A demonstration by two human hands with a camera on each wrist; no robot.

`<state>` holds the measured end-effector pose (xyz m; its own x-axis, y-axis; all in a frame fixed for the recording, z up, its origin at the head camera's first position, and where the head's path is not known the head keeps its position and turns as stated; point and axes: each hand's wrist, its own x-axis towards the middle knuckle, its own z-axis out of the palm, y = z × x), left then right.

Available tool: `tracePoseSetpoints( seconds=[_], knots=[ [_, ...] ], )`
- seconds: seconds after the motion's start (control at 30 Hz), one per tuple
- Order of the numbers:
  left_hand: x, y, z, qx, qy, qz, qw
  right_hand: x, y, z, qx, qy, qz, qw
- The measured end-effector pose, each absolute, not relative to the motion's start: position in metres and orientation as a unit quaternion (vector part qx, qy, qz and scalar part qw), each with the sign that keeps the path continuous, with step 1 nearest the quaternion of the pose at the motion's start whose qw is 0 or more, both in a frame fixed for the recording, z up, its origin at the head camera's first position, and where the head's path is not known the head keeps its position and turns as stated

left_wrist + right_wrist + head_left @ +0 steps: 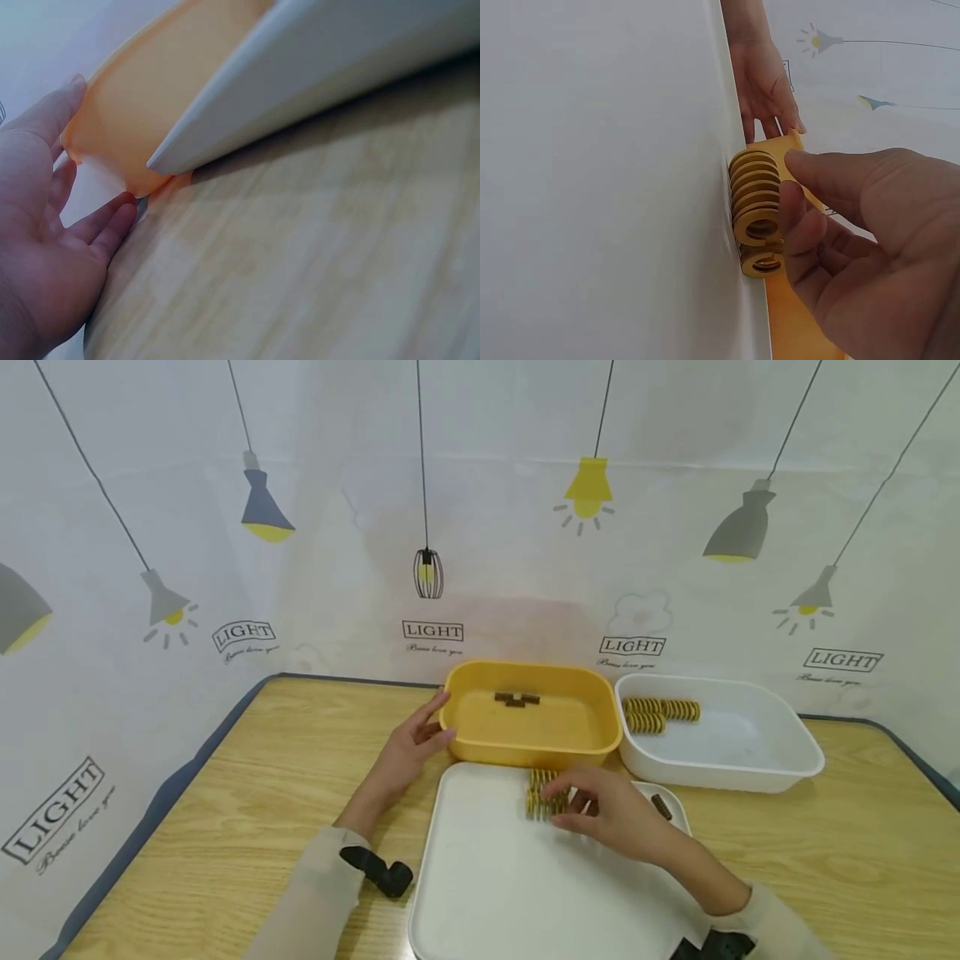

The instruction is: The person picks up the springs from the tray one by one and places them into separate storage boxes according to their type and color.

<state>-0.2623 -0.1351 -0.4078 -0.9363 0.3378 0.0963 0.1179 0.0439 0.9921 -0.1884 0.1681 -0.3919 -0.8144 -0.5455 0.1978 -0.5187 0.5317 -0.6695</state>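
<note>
My left hand (401, 756) rests against the left end of the yellow bin (536, 755), its fingers fairly straight along the outer wall. Several small brown coil springs (515, 702) lie in that bin. My right hand (618, 810) is at the yellow coil springs (542, 797), which lie side by side near the far edge of the white tray (510, 877). Its bent fingertips reach the upper side of these springs, and a gap shows between thumb and fingers in the right wrist view. One brown spring (662, 807) lies on the tray beyond the right wrist.
A white bin (720, 777) stands right of the yellow one, with several yellow springs (645, 714) at its left end. Behind both bins hangs a lamp-printed backdrop (510, 568). The wood-grain table (247, 827) extends on either side of the tray.
</note>
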Motion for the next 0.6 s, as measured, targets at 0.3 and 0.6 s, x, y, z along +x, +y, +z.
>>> tracePoseSetpoints(
  seconds=[0.3, 0.6],
  knots=[
    [-0.2625, -0.1352, -0.4082, 0.158, 0.718, 0.673, 0.083, -0.1885, 0.1686, -0.3924, -0.304, 0.878, -0.371, 0.005],
    [-0.262, -0.1347, -0.4071, 0.161, 0.715, 0.676, 0.082, -0.1898, 0.1689, -0.3943, -0.314, 0.873, -0.373, -0.005]
  ],
)
